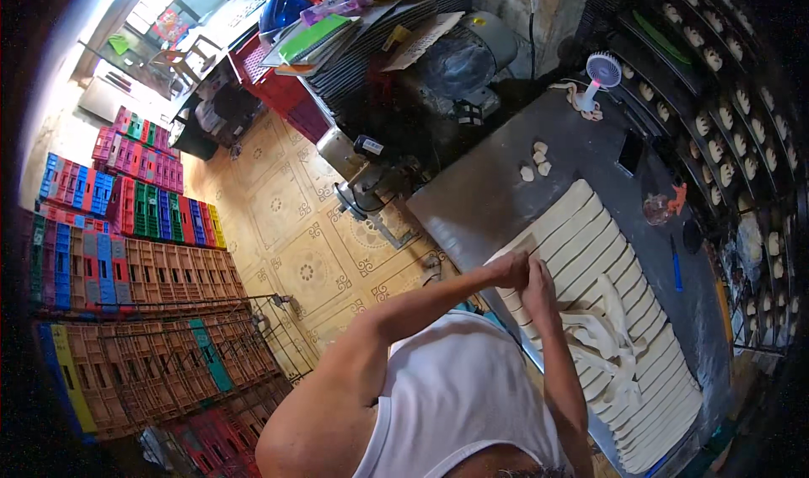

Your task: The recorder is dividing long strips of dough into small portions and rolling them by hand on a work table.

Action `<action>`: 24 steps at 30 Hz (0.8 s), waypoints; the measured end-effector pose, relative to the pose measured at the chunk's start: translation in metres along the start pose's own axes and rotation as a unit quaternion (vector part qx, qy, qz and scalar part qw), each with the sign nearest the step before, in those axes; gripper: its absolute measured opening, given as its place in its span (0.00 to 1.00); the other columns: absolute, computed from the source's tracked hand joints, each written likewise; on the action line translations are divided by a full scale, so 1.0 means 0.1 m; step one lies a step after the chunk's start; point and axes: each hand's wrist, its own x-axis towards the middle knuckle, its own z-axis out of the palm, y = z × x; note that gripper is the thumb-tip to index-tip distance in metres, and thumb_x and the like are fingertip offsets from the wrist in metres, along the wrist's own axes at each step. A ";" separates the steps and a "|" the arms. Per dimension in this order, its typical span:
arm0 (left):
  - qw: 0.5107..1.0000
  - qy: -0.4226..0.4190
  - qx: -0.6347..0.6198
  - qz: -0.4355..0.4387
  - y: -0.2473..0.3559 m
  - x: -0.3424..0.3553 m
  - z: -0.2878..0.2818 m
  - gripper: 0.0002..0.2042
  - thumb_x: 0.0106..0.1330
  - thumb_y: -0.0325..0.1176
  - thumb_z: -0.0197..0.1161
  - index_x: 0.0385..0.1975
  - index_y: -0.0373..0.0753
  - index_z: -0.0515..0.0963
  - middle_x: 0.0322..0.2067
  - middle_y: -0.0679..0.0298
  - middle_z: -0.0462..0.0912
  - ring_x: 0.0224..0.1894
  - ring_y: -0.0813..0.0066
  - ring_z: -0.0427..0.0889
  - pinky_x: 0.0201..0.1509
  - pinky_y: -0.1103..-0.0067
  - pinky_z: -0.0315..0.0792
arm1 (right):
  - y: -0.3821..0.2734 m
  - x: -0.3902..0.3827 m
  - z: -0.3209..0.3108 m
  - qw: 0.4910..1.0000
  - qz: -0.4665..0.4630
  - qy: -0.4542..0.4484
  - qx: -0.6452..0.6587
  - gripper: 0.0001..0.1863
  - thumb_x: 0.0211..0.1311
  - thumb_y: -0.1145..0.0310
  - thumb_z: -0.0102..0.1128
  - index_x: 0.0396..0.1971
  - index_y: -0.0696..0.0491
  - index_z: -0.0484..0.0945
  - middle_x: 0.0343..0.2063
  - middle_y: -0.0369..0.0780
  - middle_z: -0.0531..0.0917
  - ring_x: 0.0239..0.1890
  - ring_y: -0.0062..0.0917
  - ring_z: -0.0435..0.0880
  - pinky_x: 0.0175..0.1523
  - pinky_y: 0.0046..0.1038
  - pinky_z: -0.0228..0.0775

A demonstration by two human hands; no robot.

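Observation:
A wide sheet of pale dough (566, 235), cut crosswise into many strips, lies along the metal worktable (472, 193). My left hand (509, 270) and my right hand (538, 286) meet above the sheet's left edge, fingers closed and knuckles nearly touching. Whatever is between the fingers is hidden by the hands. Loose, tangled dough strips (602, 335) lie heaped on the sheet, close to my right forearm. Several small dough pieces (539, 160) sit at the table's far part.
A small white fan (602, 72), a phone (629, 153) and a blue-handled tool (677, 265) are on the table. Racks of trays with shaped dough (726, 145) line the right. Stacked crates (160, 280) stand at left on the tiled floor (295, 242). A metal machine (358, 170) is beside the table.

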 end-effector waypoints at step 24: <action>0.995 -0.025 -0.085 0.043 0.06 0.08 0.02 0.23 0.56 0.42 0.69 0.48 0.34 0.74 0.38 0.41 0.82 0.40 0.41 0.82 0.43 0.58 0.75 | 0.26 0.02 0.15 0.998 0.056 0.012 0.007 0.26 0.60 0.68 0.64 0.56 0.60 0.67 0.42 0.59 0.81 0.47 0.58 0.79 0.50 0.49 0.71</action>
